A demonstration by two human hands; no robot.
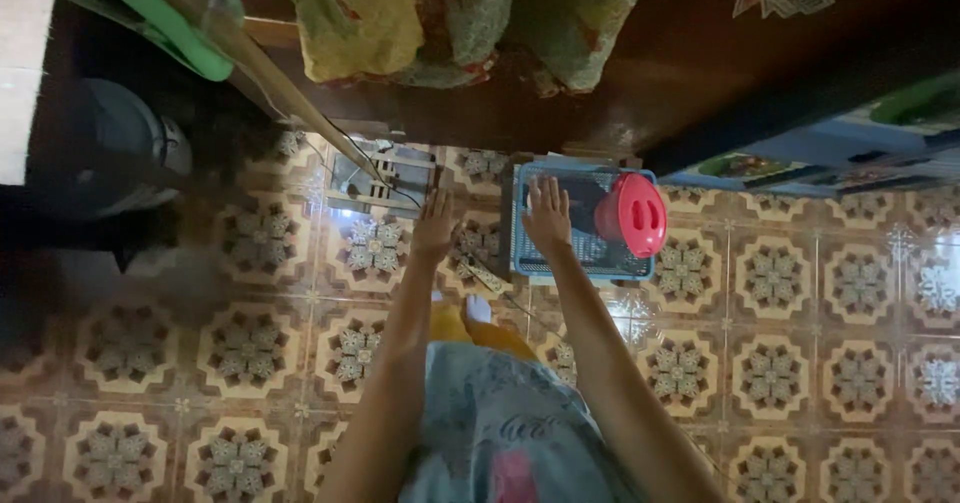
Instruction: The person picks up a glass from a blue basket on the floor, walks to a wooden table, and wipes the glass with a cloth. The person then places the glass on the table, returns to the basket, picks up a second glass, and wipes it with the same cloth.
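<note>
The floor [800,363] is tiled in a repeating brown and cream flower pattern, and it shines where light falls on it. Along the top of the view runs a dark wooden cabinet [640,73], with patterned cloths [440,13] in yellow, green and red hanging over its front. A green plastic piece [165,18] and a pale wooden stick [290,93] slant down from the upper left; the stick ends near a small white grille-like thing [385,178] on the floor, from which a thin cord [470,263] trails across the tiles between the two arms. A dark rounded container [110,143] stands in the shadow at the left. At the right edge are blue painted surfaces [840,153]. The crate [570,253] is a light blue plastic one with a mesh of small holes, and it stands on the floor just in front of the cabinet; a red plastic jug [632,215] with a slotted lid lies on its side in the right part of it. The right hand [547,213] is spread flat, fingers apart, over the left part of the crate, gripping nothing; whether it touches the mesh cannot be told. The left hand [434,225] is likewise open with fingers stretched, above the bare tiles between the white grille-like thing and the crate, holding nothing. Below, the person's light printed shirt [510,433] and a yellow garment [480,333] show.
</note>
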